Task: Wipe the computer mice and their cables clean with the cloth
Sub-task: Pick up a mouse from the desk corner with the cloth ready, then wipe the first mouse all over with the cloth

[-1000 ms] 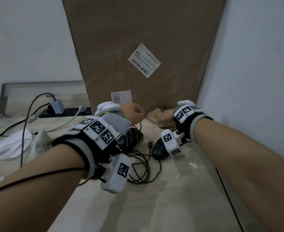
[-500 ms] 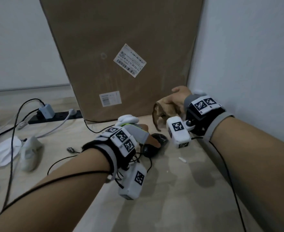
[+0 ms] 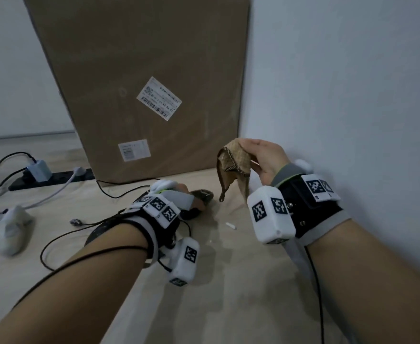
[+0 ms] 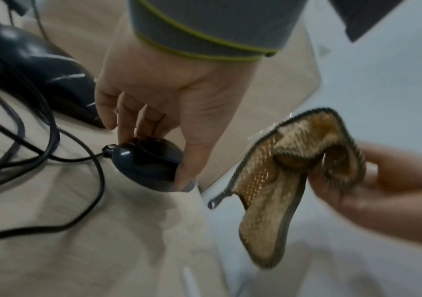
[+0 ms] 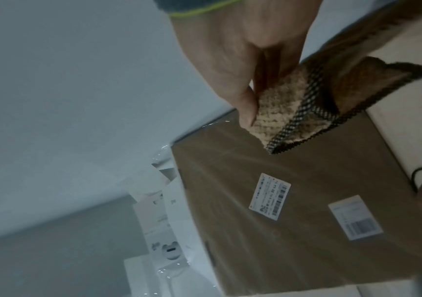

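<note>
My right hand (image 3: 247, 147) holds up a brown cloth (image 3: 233, 162) with dark edging, pinched at one corner between thumb and fingers (image 5: 245, 108); the rest hangs above the table near the wall. My left hand (image 4: 154, 160) is low on the table, with fingers and thumb curled round a small black mouse (image 4: 143, 166). That mouse (image 3: 202, 194) peeks out just past the left hand (image 3: 186, 194) in the head view. A second, larger black mouse (image 4: 39, 66) lies beside it. Their black cables (image 4: 26, 120) lie tangled on the table.
A tall cardboard box (image 3: 142, 83) leans at the back, and a white wall (image 3: 352, 95) closes the right side. A power strip (image 3: 43, 177) with chargers and crumpled white items (image 3: 13, 227) sit at the left. A USB plug (image 3: 75, 222) and a white scrap (image 3: 230, 225) lie on the table.
My right hand has picked the cloth up from the table by the box and raised it. My left hand has moved right onto the small mouse.
</note>
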### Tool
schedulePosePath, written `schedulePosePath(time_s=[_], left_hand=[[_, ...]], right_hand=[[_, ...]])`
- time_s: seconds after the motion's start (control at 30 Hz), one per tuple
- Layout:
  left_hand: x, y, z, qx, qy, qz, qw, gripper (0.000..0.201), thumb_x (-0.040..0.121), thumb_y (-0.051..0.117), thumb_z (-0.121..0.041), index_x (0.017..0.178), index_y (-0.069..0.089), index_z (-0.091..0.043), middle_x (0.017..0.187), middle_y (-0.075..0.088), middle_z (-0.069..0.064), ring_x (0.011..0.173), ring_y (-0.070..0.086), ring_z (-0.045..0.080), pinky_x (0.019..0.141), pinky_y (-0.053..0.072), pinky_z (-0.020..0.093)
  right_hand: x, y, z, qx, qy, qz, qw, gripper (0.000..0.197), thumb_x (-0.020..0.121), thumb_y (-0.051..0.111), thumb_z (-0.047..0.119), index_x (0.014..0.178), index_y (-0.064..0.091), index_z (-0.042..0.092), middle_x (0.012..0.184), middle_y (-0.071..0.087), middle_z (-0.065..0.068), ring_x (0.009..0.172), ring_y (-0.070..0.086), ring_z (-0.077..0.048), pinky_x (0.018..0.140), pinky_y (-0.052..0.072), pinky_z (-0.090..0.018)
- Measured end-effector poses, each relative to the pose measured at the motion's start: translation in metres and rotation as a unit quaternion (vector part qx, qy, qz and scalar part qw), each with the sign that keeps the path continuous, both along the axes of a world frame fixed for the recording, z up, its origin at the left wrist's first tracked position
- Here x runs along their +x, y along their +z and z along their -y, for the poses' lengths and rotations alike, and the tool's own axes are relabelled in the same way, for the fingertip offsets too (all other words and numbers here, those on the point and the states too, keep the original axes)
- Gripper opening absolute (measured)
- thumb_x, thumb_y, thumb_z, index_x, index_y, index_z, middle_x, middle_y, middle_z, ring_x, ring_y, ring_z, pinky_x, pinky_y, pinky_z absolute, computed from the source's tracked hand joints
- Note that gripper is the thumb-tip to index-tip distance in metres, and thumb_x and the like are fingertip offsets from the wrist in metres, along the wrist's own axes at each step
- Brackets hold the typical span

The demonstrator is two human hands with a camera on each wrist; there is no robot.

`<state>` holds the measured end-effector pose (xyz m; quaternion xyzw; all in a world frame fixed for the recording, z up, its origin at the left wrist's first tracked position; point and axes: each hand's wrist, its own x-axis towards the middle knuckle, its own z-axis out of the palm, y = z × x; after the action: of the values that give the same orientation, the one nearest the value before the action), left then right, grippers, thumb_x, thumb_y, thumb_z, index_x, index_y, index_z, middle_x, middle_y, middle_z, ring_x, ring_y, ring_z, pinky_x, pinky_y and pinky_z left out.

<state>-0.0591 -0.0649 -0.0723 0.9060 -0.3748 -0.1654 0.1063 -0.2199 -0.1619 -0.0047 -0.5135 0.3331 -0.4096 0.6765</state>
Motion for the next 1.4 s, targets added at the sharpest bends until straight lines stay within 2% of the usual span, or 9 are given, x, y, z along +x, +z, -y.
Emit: schedulePosePath(time_s=[0.13, 0.3, 0.43, 0.57, 0.63, 0.9, 1.03, 1.13, 1.4], left_hand=[[0.011, 0.011, -0.024, -0.130, 0.056, -0.218, 0.966, 0.052, 0.073, 0.074, -0.046, 0.102, 0.063, -0.003, 0.095, 0.065, 0.009, 0.084, 0.061, 0.023, 0.071, 0.052, 0.035], [-0.003, 0.001, -0.091, -0.280, 0.087, -0.445, 0.846, 0.029, 0.083, 0.069, -0.027, 0.103, 0.062, -0.008, 0.094, 0.063, 0.009, 0.078, 0.057, 0.018, 0.065, 0.046, 0.025], [-0.015, -0.013, -0.124, -0.321, 0.092, -0.505, 0.796, 0.017, 0.084, 0.068, -0.022, 0.096, 0.063, -0.011, 0.083, 0.060, 0.005, 0.074, 0.056, 0.016, 0.067, 0.048, 0.026], [-0.024, -0.027, -0.137, -0.341, 0.102, -0.521, 0.776, 0.012, 0.084, 0.067, -0.023, 0.090, 0.064, -0.013, 0.079, 0.058, 0.003, 0.072, 0.055, 0.016, 0.066, 0.048, 0.027], [-0.026, -0.036, -0.141, -0.347, 0.118, -0.521, 0.771, 0.013, 0.084, 0.067, -0.024, 0.090, 0.063, -0.013, 0.080, 0.060, 0.004, 0.071, 0.054, 0.018, 0.061, 0.046, 0.029], [-0.024, -0.058, -0.145, -0.404, 0.119, -0.529, 0.737, 0.010, 0.088, 0.063, -0.020, 0.093, 0.064, -0.012, 0.077, 0.069, 0.002, 0.074, 0.062, 0.016, 0.076, 0.055, 0.032], [-0.019, -0.060, -0.147, -0.425, 0.116, -0.551, 0.708, 0.008, 0.088, 0.061, -0.021, 0.083, 0.063, -0.014, 0.063, 0.067, -0.001, 0.070, 0.058, 0.014, 0.072, 0.055, 0.029], [-0.020, -0.061, -0.148, -0.431, 0.110, -0.561, 0.698, 0.007, 0.089, 0.061, -0.019, 0.086, 0.063, -0.013, 0.072, 0.065, 0.003, 0.072, 0.060, 0.016, 0.073, 0.054, 0.029], [-0.024, -0.064, -0.153, -0.430, 0.057, -0.542, 0.720, 0.021, 0.090, 0.059, -0.022, 0.108, 0.062, -0.011, 0.101, 0.065, 0.009, 0.093, 0.063, 0.021, 0.083, 0.054, 0.028]], right_hand=[[-0.005, -0.002, -0.019, -0.013, 0.003, 0.006, 1.000, 0.013, 0.095, 0.055, 0.024, 0.094, 0.059, 0.012, 0.076, 0.064, -0.002, 0.060, 0.061, -0.010, 0.047, 0.050, -0.019], [0.006, -0.029, -0.052, -0.009, 0.028, -0.037, 0.999, 0.022, 0.095, 0.054, 0.025, 0.092, 0.065, 0.006, 0.082, 0.067, -0.009, 0.073, 0.065, -0.019, 0.052, 0.052, -0.021], [0.018, -0.047, -0.073, 0.038, 0.048, -0.062, 0.996, 0.027, 0.089, 0.062, 0.026, 0.102, 0.065, 0.003, 0.093, 0.069, -0.015, 0.085, 0.067, -0.028, 0.076, 0.057, -0.039], [0.025, -0.064, -0.088, 0.108, 0.070, -0.020, 0.991, 0.018, 0.090, 0.062, 0.020, 0.083, 0.064, 0.003, 0.075, 0.068, -0.015, 0.064, 0.067, -0.026, 0.058, 0.056, -0.036], [0.029, -0.078, -0.093, 0.133, 0.072, -0.009, 0.988, 0.023, 0.089, 0.063, 0.021, 0.090, 0.066, -0.001, 0.084, 0.070, -0.020, 0.065, 0.069, -0.028, 0.054, 0.055, -0.035], [0.044, -0.108, -0.105, 0.194, 0.115, 0.057, 0.973, 0.051, 0.092, 0.056, 0.038, 0.121, 0.058, -0.004, 0.117, 0.064, -0.025, 0.104, 0.064, -0.036, 0.076, 0.055, -0.044], [0.042, -0.109, -0.106, 0.189, 0.138, 0.102, 0.967, 0.038, 0.092, 0.057, 0.030, 0.113, 0.060, -0.002, 0.108, 0.066, -0.020, 0.093, 0.066, -0.030, 0.067, 0.059, -0.038], [0.040, -0.110, -0.107, 0.145, 0.170, 0.137, 0.965, 0.043, 0.087, 0.062, 0.013, 0.125, 0.052, -0.006, 0.120, 0.059, -0.025, 0.103, 0.062, -0.033, 0.080, 0.057, -0.042], [0.038, -0.111, -0.118, 0.039, 0.218, 0.129, 0.967, 0.033, 0.083, 0.057, -0.010, 0.114, 0.056, 0.000, 0.098, 0.065, -0.020, 0.091, 0.064, -0.031, 0.088, 0.053, -0.046]])
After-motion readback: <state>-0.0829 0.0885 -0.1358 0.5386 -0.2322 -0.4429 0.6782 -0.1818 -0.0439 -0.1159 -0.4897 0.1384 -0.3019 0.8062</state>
